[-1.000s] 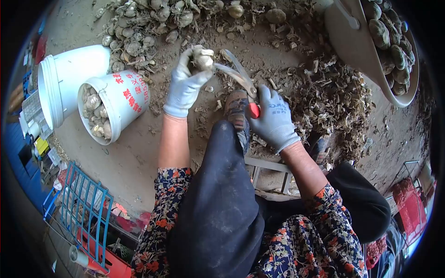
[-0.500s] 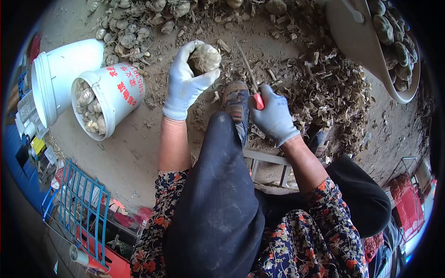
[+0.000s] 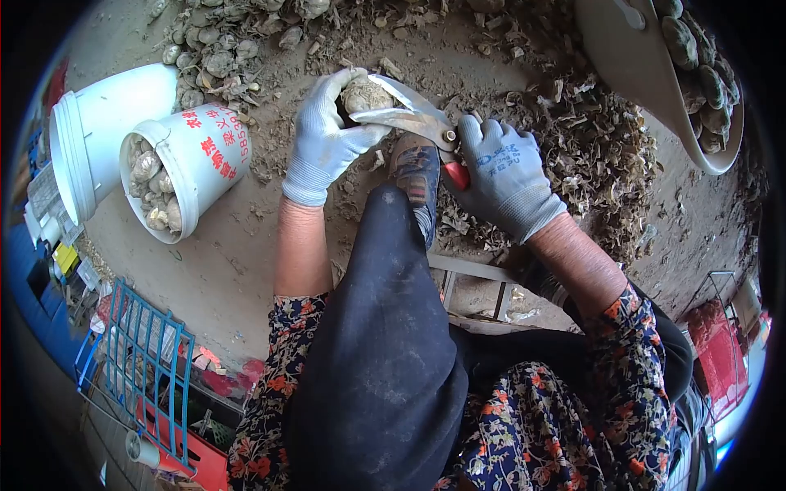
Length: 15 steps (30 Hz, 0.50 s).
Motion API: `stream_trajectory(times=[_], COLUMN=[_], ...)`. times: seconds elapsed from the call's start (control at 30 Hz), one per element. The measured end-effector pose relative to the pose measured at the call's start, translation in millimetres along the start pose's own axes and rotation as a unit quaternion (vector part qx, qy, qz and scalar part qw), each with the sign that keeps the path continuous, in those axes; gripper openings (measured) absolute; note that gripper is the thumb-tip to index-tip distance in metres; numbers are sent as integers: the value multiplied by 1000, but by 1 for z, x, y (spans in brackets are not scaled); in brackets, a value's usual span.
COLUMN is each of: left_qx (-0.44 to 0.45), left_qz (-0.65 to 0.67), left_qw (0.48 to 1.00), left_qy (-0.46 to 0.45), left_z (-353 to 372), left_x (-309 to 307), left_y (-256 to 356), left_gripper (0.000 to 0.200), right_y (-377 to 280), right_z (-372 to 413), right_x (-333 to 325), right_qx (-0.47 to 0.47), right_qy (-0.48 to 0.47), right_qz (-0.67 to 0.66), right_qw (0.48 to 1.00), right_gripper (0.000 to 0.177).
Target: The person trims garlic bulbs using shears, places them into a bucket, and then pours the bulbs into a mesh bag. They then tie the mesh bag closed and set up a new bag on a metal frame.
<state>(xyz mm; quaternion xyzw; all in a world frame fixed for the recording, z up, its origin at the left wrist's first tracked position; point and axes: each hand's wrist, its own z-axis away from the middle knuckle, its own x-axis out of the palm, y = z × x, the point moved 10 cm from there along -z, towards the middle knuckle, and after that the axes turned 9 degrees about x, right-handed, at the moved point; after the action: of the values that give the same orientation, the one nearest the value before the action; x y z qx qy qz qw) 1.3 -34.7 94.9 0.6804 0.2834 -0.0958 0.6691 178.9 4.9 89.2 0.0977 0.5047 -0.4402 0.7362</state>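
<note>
A dirty, pale garlic bulb (image 3: 365, 96) sits in my left hand (image 3: 322, 139), its gloved fingers and thumb curled around it. Wrapped round the red handles of a pair of shears (image 3: 409, 117) is my right hand (image 3: 503, 172), in a grey glove with blue print. The shears' two metal blades are spread, with the bulb's right side between their tips. Most of the handles are hidden in the palm. Below the blades, my shoe (image 3: 414, 176) rests on the dirt floor.
Garlic bulbs (image 3: 219, 62) are heaped at the upper left, and dry trimmings (image 3: 589, 155) lie on the right. A white bucket (image 3: 196, 184) of garlic lies tipped by another white bucket (image 3: 115, 131). A tilted pale container (image 3: 630, 78) holds more bulbs at upper right.
My right hand has turned and brought the shears left to the garlic bulb. The blades, earlier seen as one thin line, now show spread apart. My left hand still holds the bulb.
</note>
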Motion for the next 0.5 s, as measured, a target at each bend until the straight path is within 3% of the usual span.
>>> stream_trajectory(times=[0.1,0.2,0.27,0.3,0.4,0.47,0.5], left_qx=[13,-8,-32,-57,-79,-93,-48], left_qz=[-17,-17,-8,36,82,89,0], left_qw=[1000,1000,999,998,992,989,997], left_qy=[1,2,-1,13,54,69,54], left_z=[1,7,11,15,17,25,21], left_x=[4,3,7,7,2,-1,-5], left_y=[1,-5,-15,-23,-38,-40,-26], left_gripper=[63,64,64,65,65,64,66], right_y=[3,1,15,21,19,4,-2], right_z=[-1,-2,-5,-6,3,11,13], right_x=[18,29,37,39,35,38,36], right_qx=[7,1,46,83,102,92,84], right_qy=[-17,-33,-45,-51,-22,-59,-48], right_qz=[38,-31,-149,-169,-220,-187,-160], right_qw=[999,999,987,981,970,976,982], right_gripper=[52,48,27,26,27,35,37])
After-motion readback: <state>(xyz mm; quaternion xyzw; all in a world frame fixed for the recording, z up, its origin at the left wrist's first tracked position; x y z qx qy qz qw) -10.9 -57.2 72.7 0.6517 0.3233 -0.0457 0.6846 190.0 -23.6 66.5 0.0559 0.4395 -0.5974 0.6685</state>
